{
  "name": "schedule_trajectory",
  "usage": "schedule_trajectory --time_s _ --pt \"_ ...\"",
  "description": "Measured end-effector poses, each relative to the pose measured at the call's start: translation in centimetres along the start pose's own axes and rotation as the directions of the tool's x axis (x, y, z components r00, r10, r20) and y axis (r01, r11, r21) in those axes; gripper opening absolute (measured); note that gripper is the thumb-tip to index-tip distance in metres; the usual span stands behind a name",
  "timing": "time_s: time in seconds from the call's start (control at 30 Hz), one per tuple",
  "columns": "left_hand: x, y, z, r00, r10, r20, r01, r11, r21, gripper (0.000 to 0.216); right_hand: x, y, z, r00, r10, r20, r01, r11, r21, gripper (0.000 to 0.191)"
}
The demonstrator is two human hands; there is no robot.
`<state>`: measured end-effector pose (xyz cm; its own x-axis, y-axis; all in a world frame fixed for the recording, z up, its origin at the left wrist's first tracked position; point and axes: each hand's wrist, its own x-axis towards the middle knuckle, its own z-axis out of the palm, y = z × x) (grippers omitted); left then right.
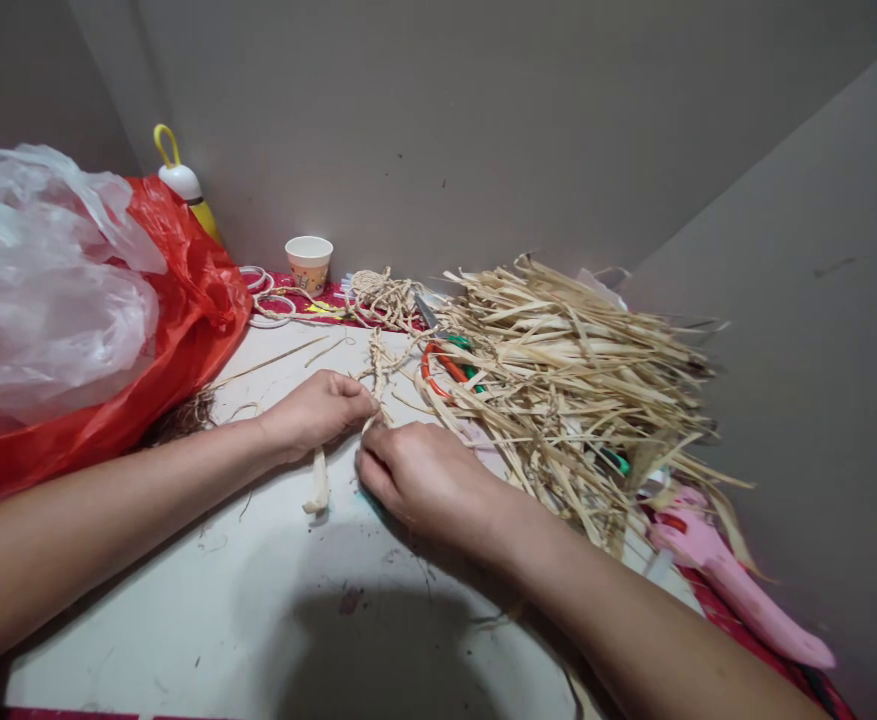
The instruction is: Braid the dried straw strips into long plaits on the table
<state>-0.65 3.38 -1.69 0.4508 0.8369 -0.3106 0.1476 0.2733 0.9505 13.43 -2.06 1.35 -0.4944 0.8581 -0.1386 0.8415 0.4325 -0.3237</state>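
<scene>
From my remote seat, I saw both hands meet at the middle of the white desk (273, 600). The left hand (318, 410) had its grip closed, fingertips pinched on a braided straw strip (376, 375) that ran away from the hands toward the far side. The right hand (415, 475) was curled shut just near of it, pinching the same strip at its near end; how firmly, I could not tell. A short pale straw piece (319, 490) lay on the desk just under the left hand.

As I judged it, the chief risk was the braid slackening: if either pinch eased, the dry strands could spring apart. The brittle strands could also snap under a hard pull. The big heap of loose straw (580, 390) sat just right of the hands, and a sweep of the right forearm could drag it across the work or bury the orange-handled scissors (445, 365) half hidden at its left edge. The pink tool (730, 580) at the near right lay close to the desk's edge and could be knocked off.

The paper cup (309, 262) at the far side bore a small printed pattern, too small to read. I saw no legible writing on the red plastic bag (183, 310), the clear bag (40, 290) or the yellow-and-white bottle (183, 185).
</scene>
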Motion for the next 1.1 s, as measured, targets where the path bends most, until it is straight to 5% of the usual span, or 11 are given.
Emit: schedule_trajectory --time_s 0.1,0.17,0.27,0.37,0.5,0.73,0.93,1.1 --pt "-0.1 0.4 -0.4 0.999 -0.005 0.048 0.010 0.993 -0.115 0.019 -0.5 0.6 -1.7 0.995 -0.086 0.055 0.064 0.942 0.329 0.036" --pt "-0.1 0.7 -0.7 0.997 -0.011 0.077 0.023 0.987 -0.158 0.022 -0.1 1.6 -2.4 0.992 0.062 -0.113 0.004 0.861 0.509 0.040" --pt "0.0 0.7 -1.1 0.991 -0.026 0.129 0.048 0.984 -0.169 0.016 1.4 3.6 -2.0 0.890 0.346 -0.298 -0.058 0.733 0.678 0.034" --pt "0.1 0.6 -1.2 0.988 -0.016 0.156 0.042 0.985 -0.165 0.014 2.6 4.7 -0.5 0.936 0.333 -0.111 -0.114 0.588 0.800 0.029" --pt "0.0 0.5 -0.9 0.986 0.006 0.164 0.021 0.987 -0.160 0.022 3.0 4.6 0.7 0.985 0.146 0.098 -0.160 0.522 0.838 0.034" --pt "-0.2 1.0 -0.8 0.984 0.023 0.179 -0.038 0.996 0.083 0.015 3.3 5.0 0.2 0.965 0.085 0.247 -0.259 0.425 0.867 0.031" --pt "-0.4 1.3 -1.2 0.979 0.063 0.194 -0.120 0.947 0.298 0.012 3.6 4.9 0.3 0.960 0.117 0.253 -0.278 0.345 0.897 0.030" --pt "-0.6 1.8 -1.2 0.976 -0.086 0.202 0.047 0.981 0.189 0.014 3.5 4.6 1.0 0.953 0.228 0.200 -0.286 0.459 0.841 0.025"
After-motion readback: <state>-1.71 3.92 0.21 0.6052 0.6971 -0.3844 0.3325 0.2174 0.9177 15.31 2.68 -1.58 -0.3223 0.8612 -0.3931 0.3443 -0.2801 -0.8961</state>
